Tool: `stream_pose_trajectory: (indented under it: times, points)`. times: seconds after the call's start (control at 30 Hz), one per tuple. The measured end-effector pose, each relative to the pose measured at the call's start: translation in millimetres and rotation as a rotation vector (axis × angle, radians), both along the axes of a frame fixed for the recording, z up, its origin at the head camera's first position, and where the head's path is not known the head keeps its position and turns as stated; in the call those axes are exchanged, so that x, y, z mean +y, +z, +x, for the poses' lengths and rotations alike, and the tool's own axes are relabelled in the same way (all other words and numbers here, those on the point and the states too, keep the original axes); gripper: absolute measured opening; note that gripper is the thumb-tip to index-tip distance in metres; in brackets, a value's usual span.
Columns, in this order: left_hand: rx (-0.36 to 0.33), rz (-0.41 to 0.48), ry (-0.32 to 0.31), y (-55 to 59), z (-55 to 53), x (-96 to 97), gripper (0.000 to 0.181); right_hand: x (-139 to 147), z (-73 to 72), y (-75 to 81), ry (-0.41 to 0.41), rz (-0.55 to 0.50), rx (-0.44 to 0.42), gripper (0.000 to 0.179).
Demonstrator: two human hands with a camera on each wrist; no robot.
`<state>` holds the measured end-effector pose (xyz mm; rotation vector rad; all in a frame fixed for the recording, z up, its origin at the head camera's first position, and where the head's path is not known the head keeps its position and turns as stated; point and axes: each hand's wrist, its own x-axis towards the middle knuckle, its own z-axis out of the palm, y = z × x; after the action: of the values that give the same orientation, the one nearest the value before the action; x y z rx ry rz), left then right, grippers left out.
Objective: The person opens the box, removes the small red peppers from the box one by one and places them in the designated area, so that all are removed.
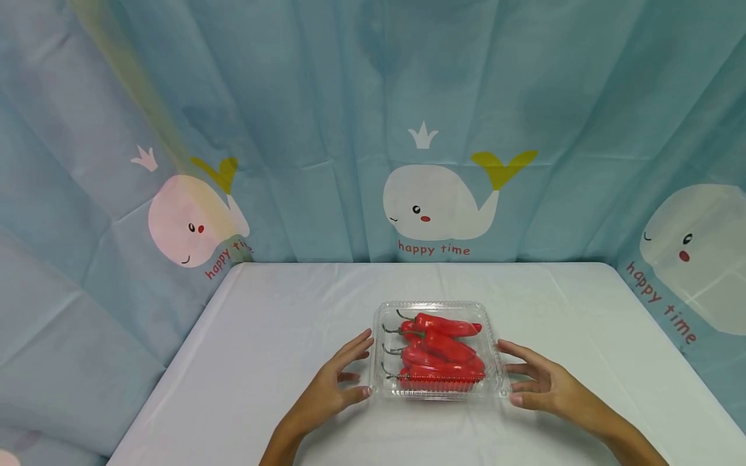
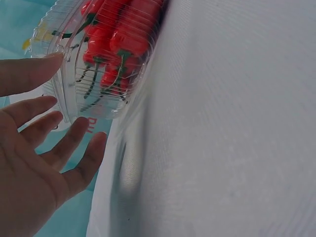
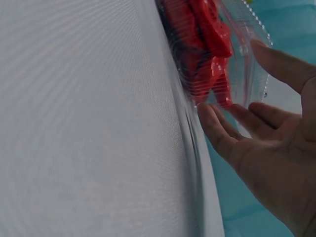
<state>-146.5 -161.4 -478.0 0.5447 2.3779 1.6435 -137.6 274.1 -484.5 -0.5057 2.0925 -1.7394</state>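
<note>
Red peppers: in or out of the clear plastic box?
In. The head view shows the red peppers within the outline of the clear plastic box; both wrist views show them behind its ribbed wall.

The left hand (image 1: 326,395) and right hand (image 1: 548,385) sit apart, palms (image 2: 27,182) turned toward each other, fingers (image 1: 352,349) spread and gently bent, thumbs (image 1: 354,395) on the near side; both bare forearms (image 1: 629,440) slant in from the near left and right.

The person's left hand (image 1: 329,387) and right hand (image 1: 546,388) are bare, with slim fingers (image 2: 90,158) and rounded tips; narrow wrists (image 1: 591,411) join slender forearms (image 1: 632,440), uncovered to the head view's lower edge.
</note>
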Motion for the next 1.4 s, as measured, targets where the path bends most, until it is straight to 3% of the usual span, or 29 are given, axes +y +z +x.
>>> stream_pose_trajectory:
  times: [0.27, 0.63, 0.87, 1.4]
  points:
    - [0.009, -0.001, -0.024, -2.6, -1.1, -0.9, 0.08, 0.9, -0.3, 3.0, 0.018, 0.0, -0.068, 0.083]
    - [0.018, -0.015, -0.012, -1.9, -1.3, -1.2, 0.077, -0.8, -2.3, 1.4, 0.021, -0.008, 0.007, 0.082]
    - [0.009, -0.001, -0.034, -2.4, -0.3, -1.4, 0.078, -1.1, 0.7, 0.7, -0.002, 0.021, -0.027, 0.086]
    - [0.004, -0.018, -0.021, -3.6, -1.5, -1.5, 0.079, 0.6, 0.3, -0.2, -0.003, 0.008, -0.069, 0.084]
